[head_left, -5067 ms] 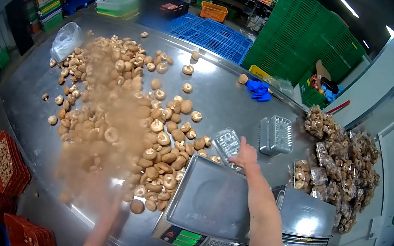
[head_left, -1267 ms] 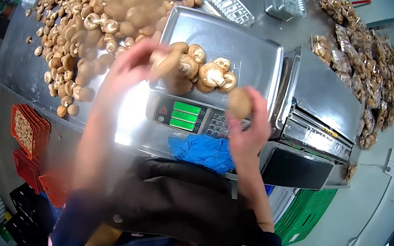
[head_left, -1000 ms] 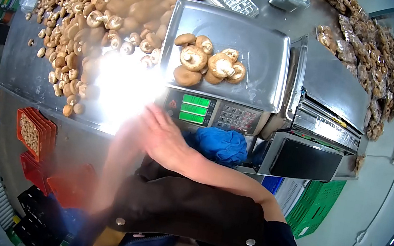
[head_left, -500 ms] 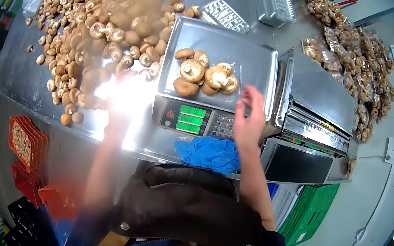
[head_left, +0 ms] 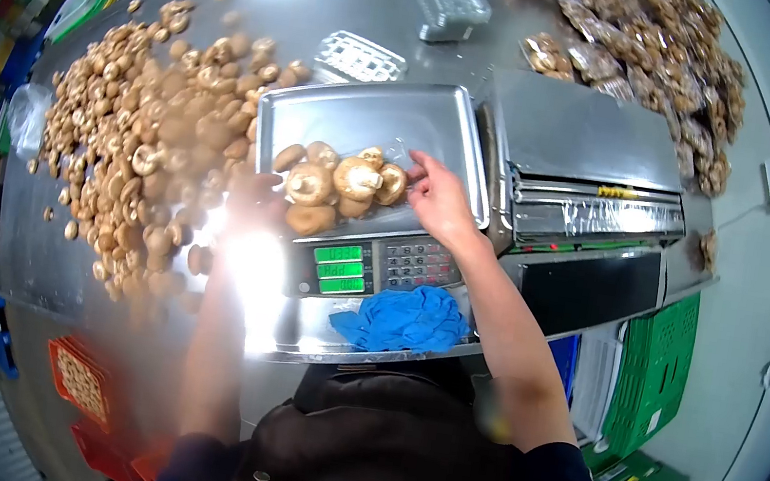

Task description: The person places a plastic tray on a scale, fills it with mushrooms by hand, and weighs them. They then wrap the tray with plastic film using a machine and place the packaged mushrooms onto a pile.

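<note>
Several brown mushrooms [head_left: 312,184] sit grouped on the metal tray [head_left: 365,105] of a weighing scale, with a bit of clear plastic showing at their far right edge. My right hand [head_left: 440,201] reaches in over the tray's right side, fingers apart, its fingertips right beside the rightmost mushroom. At the tray's left edge is my left hand [head_left: 255,203], blurred and washed out by glare, so its fingers do not show clearly. Green digits glow on the scale's display [head_left: 340,269], next to the keypad [head_left: 416,263].
A large heap of loose mushrooms [head_left: 127,116] spreads left of the scale. Clear plastic punnets [head_left: 450,4] stand behind it. To the right are a wrapping machine [head_left: 596,142] and packed mushrooms [head_left: 648,51]. A crumpled blue cloth [head_left: 403,319] lies in front.
The view has shifted. My right hand has moved left, closer to the mushrooms on the tray, and my left hand has come nearer the tray's left edge.
</note>
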The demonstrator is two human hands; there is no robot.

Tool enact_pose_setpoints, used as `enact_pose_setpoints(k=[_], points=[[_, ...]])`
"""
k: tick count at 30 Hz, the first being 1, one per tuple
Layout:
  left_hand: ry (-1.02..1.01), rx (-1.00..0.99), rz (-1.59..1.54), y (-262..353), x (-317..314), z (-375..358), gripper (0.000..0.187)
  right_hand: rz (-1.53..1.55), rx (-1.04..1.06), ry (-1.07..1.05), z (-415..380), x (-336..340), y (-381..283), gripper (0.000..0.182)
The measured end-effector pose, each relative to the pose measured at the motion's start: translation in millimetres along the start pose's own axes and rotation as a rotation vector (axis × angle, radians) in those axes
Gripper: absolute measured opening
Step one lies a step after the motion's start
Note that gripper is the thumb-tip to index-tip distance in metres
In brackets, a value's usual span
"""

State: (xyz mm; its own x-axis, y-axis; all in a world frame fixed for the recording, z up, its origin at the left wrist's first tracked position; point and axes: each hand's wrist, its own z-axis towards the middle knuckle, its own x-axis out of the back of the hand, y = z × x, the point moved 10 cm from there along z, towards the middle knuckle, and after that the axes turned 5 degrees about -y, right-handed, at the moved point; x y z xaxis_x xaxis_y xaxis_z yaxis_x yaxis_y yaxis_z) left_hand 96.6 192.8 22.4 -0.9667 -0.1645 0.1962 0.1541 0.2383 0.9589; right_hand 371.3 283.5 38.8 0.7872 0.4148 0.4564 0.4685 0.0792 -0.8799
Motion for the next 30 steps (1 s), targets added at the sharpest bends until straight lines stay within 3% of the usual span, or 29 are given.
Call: enact_pose_setpoints(k=[3,5,7,11,21,25,30], points=[[-0.081,-0.115,-0.019,79.8,-26.1,-15.2,0.04,-0.051,0.034,0.052,-18.4,35.7,-29.1,0.057],[-0.085,-0.071,-0.17,78.9,-35.0,-13.9,0.04,0.031,0.071,0.082,-31.0,65.7,-38.7,0.057],[-0.1,-0.025,-0.064,101.1,-63.0,-11.9,0.038,0.023,0.108,0.077,-41.1,99.9,-44.5,0.057],[-0.163,-0.164,-0.181,139.2,-142.9,-1.7,0.037,-0.079,0.108,0.071,-52.8,178.9,-15.0,0.057],[-0.262,-0.05,-0.073,166.1,-380.8,88.9,0.035,-0.155,-0.027,0.158,-42.0,389.6,104.7,0.059],[-0.266,0.009,0.082,162.2,-422.5,103.6,0.04,-0.165,-0.02,0.139,-38.8,421.3,133.8,0.058],[-0.263,-0.018,0.228,159.8,-429.9,100.9,0.038,-0.198,0.023,0.042,-53.8,429.6,141.6,0.052]])
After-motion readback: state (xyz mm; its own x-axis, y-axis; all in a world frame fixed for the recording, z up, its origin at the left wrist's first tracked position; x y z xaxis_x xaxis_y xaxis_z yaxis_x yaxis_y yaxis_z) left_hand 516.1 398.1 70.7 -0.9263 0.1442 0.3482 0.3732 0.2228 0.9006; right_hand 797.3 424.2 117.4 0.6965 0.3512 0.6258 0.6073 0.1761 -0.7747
